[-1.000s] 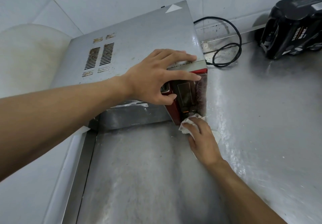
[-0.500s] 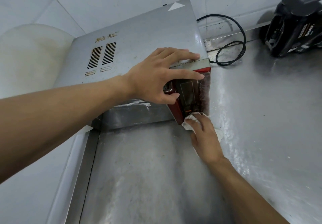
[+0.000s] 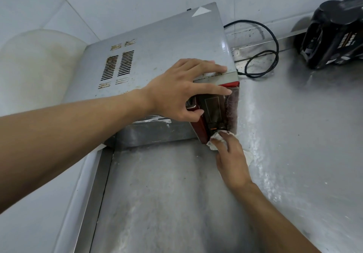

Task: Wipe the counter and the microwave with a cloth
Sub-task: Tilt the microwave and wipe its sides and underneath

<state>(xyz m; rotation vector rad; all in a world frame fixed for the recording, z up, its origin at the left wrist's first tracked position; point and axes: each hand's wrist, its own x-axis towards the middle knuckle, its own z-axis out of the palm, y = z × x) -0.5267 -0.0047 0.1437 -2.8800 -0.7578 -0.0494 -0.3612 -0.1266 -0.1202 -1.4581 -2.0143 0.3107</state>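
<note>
The right hand (image 3: 231,158) has its fingers bent over a wadded white cloth (image 3: 213,144) and presses it against the bottom of the microwave's dark control panel (image 3: 215,107), right where the panel meets the counter (image 3: 294,134). A bit of the cloth shows past the outer edge of the hand. The left hand (image 3: 176,93) lies open on the microwave (image 3: 157,46) above, fingers spread flat along the top front edge and thumb down on the red door frame. The panel carries a thin outlined rectangle, and any lettering on it is too small to read. Rusty vent slots (image 3: 117,65) sit farther back on the top. A black cord (image 3: 275,42) loops on the counter behind the microwave. Well to the right stands a black appliance (image 3: 334,32) with pale lettering that is too blurred to read.
</note>
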